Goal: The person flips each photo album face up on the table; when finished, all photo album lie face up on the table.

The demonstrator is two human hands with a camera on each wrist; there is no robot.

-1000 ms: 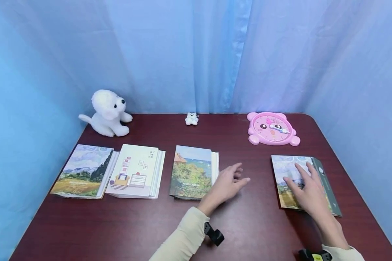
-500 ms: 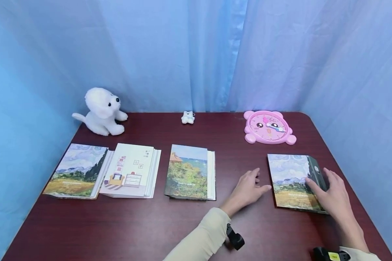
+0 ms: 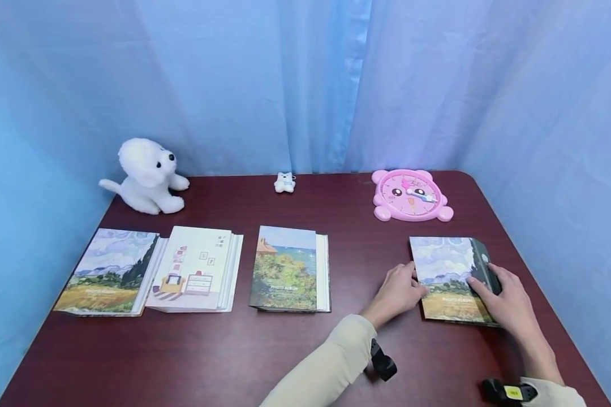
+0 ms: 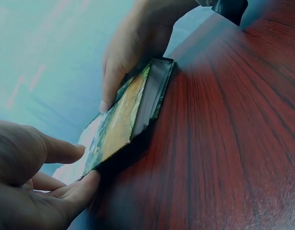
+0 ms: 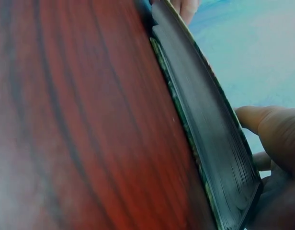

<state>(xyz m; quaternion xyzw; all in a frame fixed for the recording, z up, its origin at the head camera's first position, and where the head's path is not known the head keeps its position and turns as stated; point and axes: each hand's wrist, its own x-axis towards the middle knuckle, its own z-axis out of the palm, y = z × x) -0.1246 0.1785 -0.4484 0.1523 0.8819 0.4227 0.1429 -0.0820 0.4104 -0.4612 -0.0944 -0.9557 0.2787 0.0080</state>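
A photo album (image 3: 448,282) with a painted wheat field cover and dark green spine lies at the table's right. My right hand (image 3: 511,305) holds its spine side, thumb on the cover and fingers along the spine. At the album's left edge is my left hand (image 3: 397,291), its thumb and fingertips right at the cover's border. The left wrist view shows the left thumb (image 4: 87,187) at the album's corner and another finger over the cover. From the right wrist view, the pages (image 5: 205,105) fan between the two covers.
Further left lie a seaside photo album (image 3: 285,271), a white album with a room drawing (image 3: 193,271) and another wheat field album (image 3: 107,271). Behind them are a white plush dog (image 3: 147,175), a small white bear (image 3: 284,182) and a pink toy clock (image 3: 412,195). Blue curtains surround the table.
My left hand has moved right, from beside the seaside album to the wheat field album's left edge. My right hand has shifted from over the cover to its spine. The head view has turned slightly.
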